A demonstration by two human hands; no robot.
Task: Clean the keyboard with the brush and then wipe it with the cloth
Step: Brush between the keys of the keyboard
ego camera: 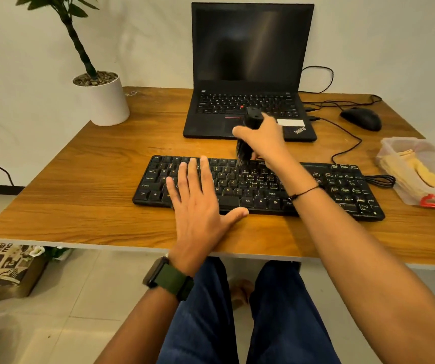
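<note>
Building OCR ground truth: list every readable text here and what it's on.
"ThinkPad": laptop palm rest, lower right corner.
"Ctrl", "Alt", "Shift" and letters like "M", "K": keyboard keycaps; smaller legends blurred.
"ins", "mo": patterned box on the floor, cut off.
Laptop key legends, white sticker: unreadable.

One head-worn wide-angle view looks forward and down from above the seated person's lap, close enough that both forearms fill the lower frame. It faces the desk [53,195] squarely, toward the wall [158,35] behind. With a single view, nothing is shared with another.
</note>
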